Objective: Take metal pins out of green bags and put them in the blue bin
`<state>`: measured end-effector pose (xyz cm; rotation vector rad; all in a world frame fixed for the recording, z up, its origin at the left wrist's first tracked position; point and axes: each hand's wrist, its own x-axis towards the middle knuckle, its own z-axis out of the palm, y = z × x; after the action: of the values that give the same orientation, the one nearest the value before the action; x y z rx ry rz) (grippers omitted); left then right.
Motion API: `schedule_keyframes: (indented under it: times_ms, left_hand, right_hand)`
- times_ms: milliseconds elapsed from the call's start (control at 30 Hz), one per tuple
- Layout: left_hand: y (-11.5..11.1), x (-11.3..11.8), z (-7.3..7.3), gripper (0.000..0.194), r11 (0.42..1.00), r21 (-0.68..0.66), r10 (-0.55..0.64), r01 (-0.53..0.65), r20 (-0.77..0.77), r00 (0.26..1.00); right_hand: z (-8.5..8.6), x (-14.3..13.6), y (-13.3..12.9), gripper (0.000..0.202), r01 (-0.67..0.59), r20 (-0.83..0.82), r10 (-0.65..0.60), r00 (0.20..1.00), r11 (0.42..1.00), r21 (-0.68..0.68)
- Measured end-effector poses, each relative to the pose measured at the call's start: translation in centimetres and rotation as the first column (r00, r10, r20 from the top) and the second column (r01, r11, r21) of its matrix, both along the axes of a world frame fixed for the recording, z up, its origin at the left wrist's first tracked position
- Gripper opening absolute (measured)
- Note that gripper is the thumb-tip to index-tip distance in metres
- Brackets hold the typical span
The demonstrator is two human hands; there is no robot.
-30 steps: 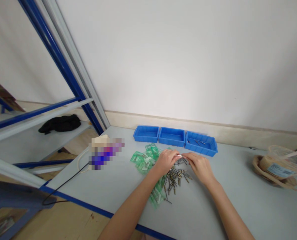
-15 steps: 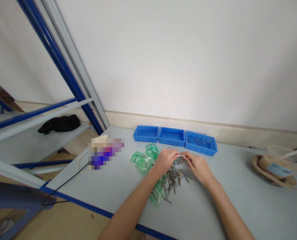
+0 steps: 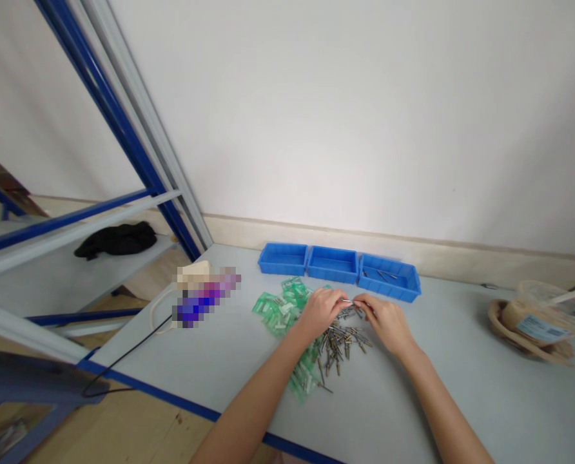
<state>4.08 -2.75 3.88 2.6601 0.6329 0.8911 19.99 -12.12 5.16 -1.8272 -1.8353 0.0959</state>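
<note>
A thin metal pin (image 3: 347, 301) spans the gap between my two hands, above a pile of metal pins (image 3: 338, 345). My left hand (image 3: 322, 310) pinches its left end, and my right hand (image 3: 380, 318) grips the right end with closed fingers. Green plastic packets (image 3: 282, 312) lie to the left of the pile and partly beneath my left forearm. Behind my hands stand three blue trays in a row: the right tray (image 3: 389, 279) holds a few pins, while the middle tray (image 3: 332, 265) and left tray (image 3: 283, 260) show nothing inside.
On the right of the table (image 3: 461, 399) a plastic tub (image 3: 534, 319) sits in a brown holder. A pixelated object (image 3: 203, 299) with a cable is at the left. Beyond it, a black cloth (image 3: 118, 240) lies on a shelf. A white wall rises behind the trays.
My hands have drawn slightly apart, and more of the thin pin shows between my fingertips. The trays, packets and pile look the same.
</note>
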Motion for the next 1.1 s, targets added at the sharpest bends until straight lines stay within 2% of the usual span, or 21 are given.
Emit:
schedule_keyframes:
  times_ms: [200, 467, 667, 1100]
  left_hand:
    - [0.03, 0.04, -0.03, 0.019, 1.000, 0.024, 0.008, -0.007, -0.024, 1.000]
    - [0.03, -0.06, -0.07, 0.019, 1.000, -0.011, -0.001, 0.001, -0.003, 1.000]
    - [0.18, 0.08, -0.29, 0.024, 1.000, 0.015, -0.001, 0.001, -0.002, 1.000]
    - [0.17, 0.03, -0.28, 0.027, 1.000, 0.017, -0.002, 0.003, -0.018, 1.000]
  right_hand:
    - [0.03, 0.15, 0.01, 0.028, -0.036, -0.021, 0.037, 0.999, 0.999, 0.022]
    - [-0.14, 0.32, 0.05, 0.034, -0.068, 0.008, 0.067, 0.998, 0.996, 0.062]
    - [0.17, 0.03, 0.02, 0.031, -0.054, -0.002, 0.055, 0.998, 0.994, 0.092]
    - [-0.05, 0.06, 0.10, 0.027, -0.042, -0.046, 0.043, 0.998, 0.998, 0.037]
